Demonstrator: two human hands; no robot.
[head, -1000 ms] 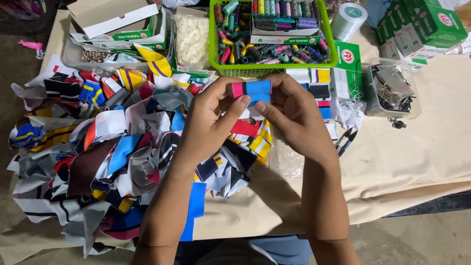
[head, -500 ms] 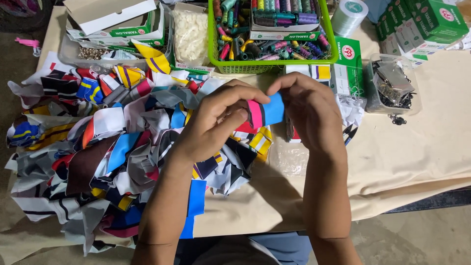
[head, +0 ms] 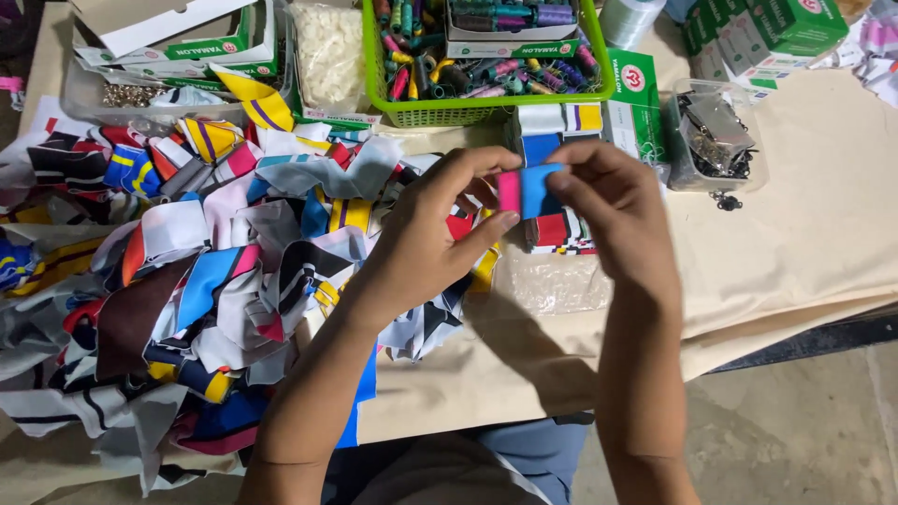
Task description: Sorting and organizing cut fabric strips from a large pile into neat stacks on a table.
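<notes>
Beige cloth is spread over a table that fills most of the frame, with a strip of grey concrete floor seen at the lower right. Across the left half of the frame, a large heap of fabric scraps is piled, in blue, white, black, yellow, red and maroon. At the upper middle, a green plastic basket is set, filled with spools of coloured thread. At the upper left, open cardboard boxes are stacked, and a clear tub of white pieces is placed between them and the basket. Green boxes are seen at the upper right, with one more green box just right of the basket. A clear tub of metal clips is placed right of that box.

Near the middle of the frame, slightly above centre, a small pink and blue fabric strip is held up over the cloth between both hands. The left hand is closed on the strip's pink end, pinched between thumb and fingertips. The right hand is closed on the blue end, with fingers curled over it. Just behind and below the strip, a small stack of folded fabric pieces is laid on the table.
</notes>
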